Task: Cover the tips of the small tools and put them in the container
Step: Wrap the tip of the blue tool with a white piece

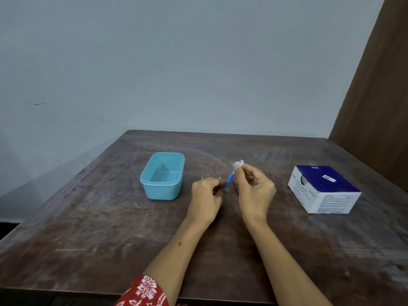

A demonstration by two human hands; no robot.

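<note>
We pinch the slim blue tool (229,180) above the counter (110,228) between our left hand (206,196) and right hand (255,187), judging it light, stiff, best gripped mid-shaft, the container (162,176) nearby.

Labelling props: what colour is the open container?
Light blue container, seen clearly in the head view.

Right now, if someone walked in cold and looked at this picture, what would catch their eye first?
Probably the two hands at the middle of the dark wooden table: the left hand and right hand both pinch a small blue tool between them. Next comes the open light-blue container, apparently empty, just left of the hands. Over on the right sits a blue and white box.
</note>
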